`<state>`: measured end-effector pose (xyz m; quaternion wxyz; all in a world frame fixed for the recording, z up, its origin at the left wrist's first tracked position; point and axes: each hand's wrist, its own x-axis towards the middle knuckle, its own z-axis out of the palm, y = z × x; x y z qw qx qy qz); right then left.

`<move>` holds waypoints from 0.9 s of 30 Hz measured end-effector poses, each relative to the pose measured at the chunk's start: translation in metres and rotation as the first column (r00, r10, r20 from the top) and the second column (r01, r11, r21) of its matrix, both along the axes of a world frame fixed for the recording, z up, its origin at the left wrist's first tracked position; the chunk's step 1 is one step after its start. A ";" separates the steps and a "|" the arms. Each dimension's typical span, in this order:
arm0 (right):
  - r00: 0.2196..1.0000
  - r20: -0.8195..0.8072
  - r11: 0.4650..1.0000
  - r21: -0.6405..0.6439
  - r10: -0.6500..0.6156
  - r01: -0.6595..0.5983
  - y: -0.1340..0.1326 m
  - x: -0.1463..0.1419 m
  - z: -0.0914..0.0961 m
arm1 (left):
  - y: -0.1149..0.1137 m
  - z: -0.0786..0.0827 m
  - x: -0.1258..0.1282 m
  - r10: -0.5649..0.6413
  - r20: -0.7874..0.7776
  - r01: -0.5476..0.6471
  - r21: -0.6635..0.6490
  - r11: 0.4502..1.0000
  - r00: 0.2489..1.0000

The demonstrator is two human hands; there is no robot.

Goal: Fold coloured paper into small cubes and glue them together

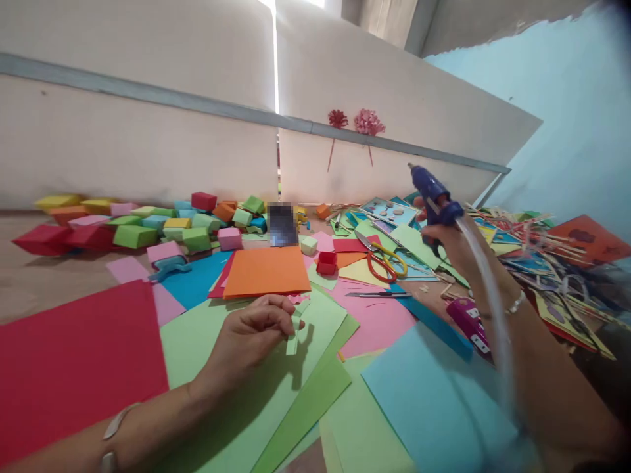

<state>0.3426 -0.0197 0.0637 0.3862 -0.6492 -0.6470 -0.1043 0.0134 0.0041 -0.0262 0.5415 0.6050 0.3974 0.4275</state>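
The fingers of my left hand (pixel 251 334) pinch a small pale-green paper piece (pixel 293 343) on the near side of the orange sheet (pixel 269 270); my right hand (pixel 446 240) grips the blue glue gun (pixel 431 190), raised to that sheet's right, well apart from the piece. I'd expose more edge and dab thinly, skin well back (the tip is presumably hot). Paper boxes (pixel 196 240) sit beyond the sheet, leftward.

Fingers of the left hand (pixel 261 325) hide part of the pale green strip (pixel 292 343). The right hand (pixel 438 230) covers much of the grip of the glue gun (pixel 431 187), whose cord (pixel 484 276) blurs lower down. Print on the purple pack (pixel 462 314) is partly hidden. A pixelated patch (pixel 282 225) masks 1 spot. The red sheet (pixel 83 368) and 2 forearms (pixel 162 414) are cut off by the edges.
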 end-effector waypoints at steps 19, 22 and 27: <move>0.528 -0.848 0.760 -0.315 0.043 -0.569 -0.025 -0.086 -0.052 | 0.005 -0.005 0.000 0.068 -0.034 -0.067 0.023 0.997 0.997; 0.709 -0.702 0.708 -0.470 0.062 -0.527 -0.037 -0.097 -0.059 | 0.006 -0.008 -0.001 0.059 -0.037 -0.058 0.039 0.998 0.998; 0.819 -0.537 0.792 -0.403 0.202 -0.459 -0.049 -0.109 -0.075 | 0.009 -0.014 -0.002 0.054 -0.062 -0.049 0.070 0.996 0.997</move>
